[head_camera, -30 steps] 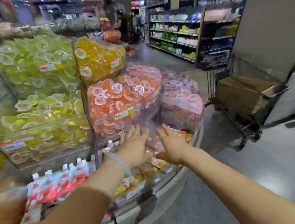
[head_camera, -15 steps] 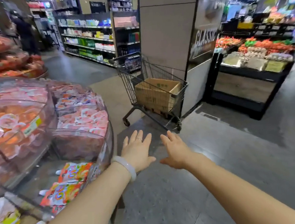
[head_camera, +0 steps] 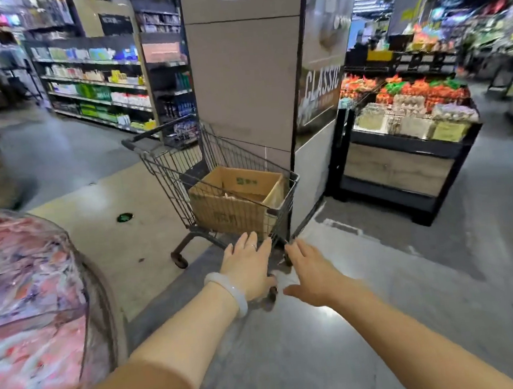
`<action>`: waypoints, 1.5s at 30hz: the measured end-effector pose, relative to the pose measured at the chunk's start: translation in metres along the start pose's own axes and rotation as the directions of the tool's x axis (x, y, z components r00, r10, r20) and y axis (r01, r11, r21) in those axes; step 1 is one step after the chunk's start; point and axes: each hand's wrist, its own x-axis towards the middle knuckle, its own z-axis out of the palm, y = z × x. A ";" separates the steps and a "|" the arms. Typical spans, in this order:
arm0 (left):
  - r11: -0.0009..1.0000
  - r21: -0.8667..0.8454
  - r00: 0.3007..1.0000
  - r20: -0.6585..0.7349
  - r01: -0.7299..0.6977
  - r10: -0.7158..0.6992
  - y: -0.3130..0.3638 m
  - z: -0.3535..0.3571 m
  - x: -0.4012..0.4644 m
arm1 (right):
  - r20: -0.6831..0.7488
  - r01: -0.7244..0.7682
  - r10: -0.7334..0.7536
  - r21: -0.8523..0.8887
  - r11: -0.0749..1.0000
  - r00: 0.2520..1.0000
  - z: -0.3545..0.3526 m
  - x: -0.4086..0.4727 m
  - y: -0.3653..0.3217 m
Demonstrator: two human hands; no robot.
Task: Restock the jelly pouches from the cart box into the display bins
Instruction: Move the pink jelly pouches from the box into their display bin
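Hands: two, left hand (head_camera: 248,265), right hand (head_camera: 312,274), fingers straight, holding nothing; one cart (head_camera: 217,179), one box (head_camera: 234,202)

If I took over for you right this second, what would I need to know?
Left hand and right hand: both empty, fingers straight, stretched toward the cart.
The cardboard box sits open in the cart beside the pillar; its contents barely show.
A display bin of pink pouches is at the far left.
Left to do: reach the box, grab pouches, carry them to the bins.
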 end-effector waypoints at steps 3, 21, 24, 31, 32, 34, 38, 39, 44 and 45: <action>1.000 0.017 0.999 0.051 -0.004 0.003 -0.001 0.009 0.069 | 0.019 -0.042 0.042 0.004 0.999 0.999 -0.004 0.056 0.034; 0.925 -0.094 0.928 -0.025 0.367 -0.371 -0.130 -0.039 0.450 | 0.107 0.243 -0.235 -0.068 0.968 0.966 -0.098 0.505 0.127; 0.894 -0.100 0.897 -0.034 0.436 -0.441 -0.170 -0.034 0.499 | 0.141 0.278 -0.267 -0.071 0.958 0.953 -0.095 0.572 0.121; 0.841 -0.170 0.855 0.024 0.514 -0.518 -0.237 -0.037 0.606 | 0.218 0.292 -0.268 -0.086 0.952 0.938 -0.116 0.715 0.123; 0.832 -0.177 0.848 0.034 0.526 -0.529 -0.244 -0.038 0.617 | 0.226 0.293 -0.271 -0.068 0.954 0.935 -0.119 0.732 0.122; 0.811 -0.191 0.831 0.052 0.553 -0.554 -0.259 -0.036 0.638 | 0.244 0.302 -0.284 -0.040 0.952 0.927 -0.119 0.763 0.121; 0.731 -0.255 0.769 0.104 0.633 -0.630 -0.281 -0.015 0.668 | 0.312 0.364 -0.326 -0.070 0.929 0.892 -0.095 0.824 0.120; 0.707 -0.272 0.752 0.125 0.653 -0.647 -0.283 -0.007 0.673 | 0.337 0.384 -0.336 -0.086 0.919 0.879 -0.085 0.838 0.121; 0.573 -0.334 0.659 0.280 0.749 -0.698 -0.278 0.042 0.700 | 0.492 0.478 -0.372 -0.108 0.871 0.788 -0.038 0.894 0.123; 0.536 -0.344 0.633 0.316 0.771 -0.707 -0.277 0.052 0.709 | 0.521 0.503 -0.385 -0.102 0.858 0.762 -0.029 0.907 0.123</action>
